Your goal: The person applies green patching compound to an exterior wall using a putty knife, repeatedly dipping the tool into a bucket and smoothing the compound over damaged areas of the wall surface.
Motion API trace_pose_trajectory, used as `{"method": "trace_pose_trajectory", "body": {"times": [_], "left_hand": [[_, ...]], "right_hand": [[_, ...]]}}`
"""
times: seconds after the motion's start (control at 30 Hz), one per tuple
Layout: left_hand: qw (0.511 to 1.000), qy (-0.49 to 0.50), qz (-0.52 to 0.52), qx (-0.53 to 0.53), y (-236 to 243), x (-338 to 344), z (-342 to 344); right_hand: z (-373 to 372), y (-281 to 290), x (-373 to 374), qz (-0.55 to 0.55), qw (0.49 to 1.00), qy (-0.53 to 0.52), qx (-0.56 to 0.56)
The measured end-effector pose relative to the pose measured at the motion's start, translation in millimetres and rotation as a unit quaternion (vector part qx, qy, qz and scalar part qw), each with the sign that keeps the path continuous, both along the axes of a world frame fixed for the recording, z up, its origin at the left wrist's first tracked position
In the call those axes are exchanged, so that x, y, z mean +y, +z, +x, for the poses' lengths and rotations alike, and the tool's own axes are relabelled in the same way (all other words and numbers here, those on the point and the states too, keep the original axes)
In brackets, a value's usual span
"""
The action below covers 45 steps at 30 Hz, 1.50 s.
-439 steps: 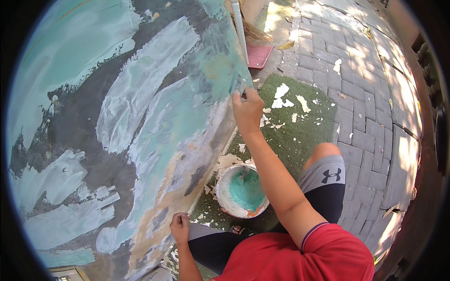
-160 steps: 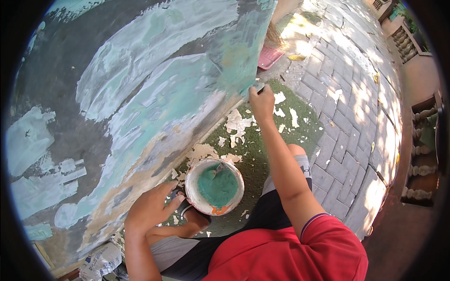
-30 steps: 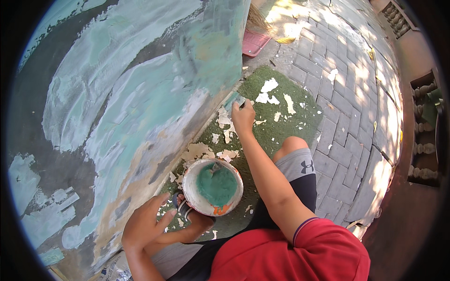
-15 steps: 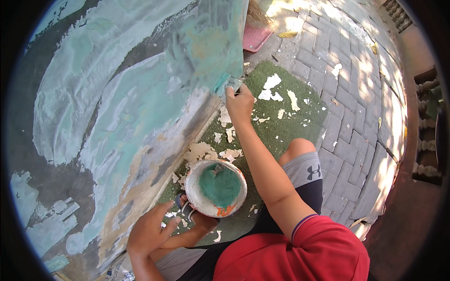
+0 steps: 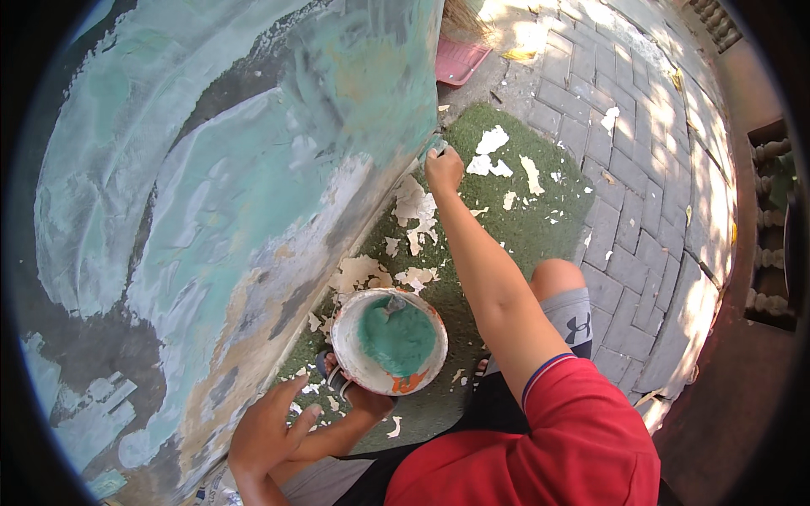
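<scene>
My right hand [image 5: 444,171] reaches to the wall's far lower edge and is closed round a flat scraper [image 5: 433,148] smeared with teal filler. Most of the scraper is hidden by my fingers and the wall's edge. Teal and pale filler covers much of the wall [image 5: 253,160] in uneven patches. My left hand [image 5: 268,432] is open and holds nothing, its fingers apart between the wall's foot and the bucket. The white bucket [image 5: 342,339] stands upright between my legs. In it lies teal filler [image 5: 396,341] with a metal blade [image 5: 393,306] sticking out.
Paint flakes [image 5: 491,140] lie scattered over a green mat [image 5: 557,185] along the wall. A pink dustpan [image 5: 461,61] and a straw broom [image 5: 462,21] are beyond the corner. Grey paving [image 5: 620,177] runs to the right, toward a low wall with balusters [image 5: 769,228].
My right hand has moved slightly right and down with the scraper, off the wall's face to its edge. The left hand stays nearly where it was. My view has shifted a little.
</scene>
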<state>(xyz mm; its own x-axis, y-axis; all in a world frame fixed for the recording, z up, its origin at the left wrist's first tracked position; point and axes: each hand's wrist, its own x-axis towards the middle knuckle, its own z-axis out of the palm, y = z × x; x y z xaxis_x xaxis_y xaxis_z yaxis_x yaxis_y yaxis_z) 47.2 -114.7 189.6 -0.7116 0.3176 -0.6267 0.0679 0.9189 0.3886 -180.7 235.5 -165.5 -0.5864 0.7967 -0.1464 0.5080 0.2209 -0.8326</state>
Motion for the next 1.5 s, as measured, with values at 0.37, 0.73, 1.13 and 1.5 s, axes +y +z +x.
{"method": "trace_pose_trajectory", "body": {"times": [0.37,0.73,1.13,1.5], "left_hand": [[1.0,-0.016,-0.001,0.014,3,2,-9],[1.0,-0.013,-0.005,0.009,0,1,-6],[1.0,-0.012,-0.004,-0.006,4,5,-5],[1.0,-0.01,-0.005,0.012,11,13,-9]], "right_hand": [[-2,30,14,0.011,1.0,0.0,0.025],[-3,123,3,-0.034,0.978,0.033,0.205],[-34,81,38,-0.035,0.991,0.078,0.103],[7,274,60,-0.099,0.941,0.09,0.311]]}}
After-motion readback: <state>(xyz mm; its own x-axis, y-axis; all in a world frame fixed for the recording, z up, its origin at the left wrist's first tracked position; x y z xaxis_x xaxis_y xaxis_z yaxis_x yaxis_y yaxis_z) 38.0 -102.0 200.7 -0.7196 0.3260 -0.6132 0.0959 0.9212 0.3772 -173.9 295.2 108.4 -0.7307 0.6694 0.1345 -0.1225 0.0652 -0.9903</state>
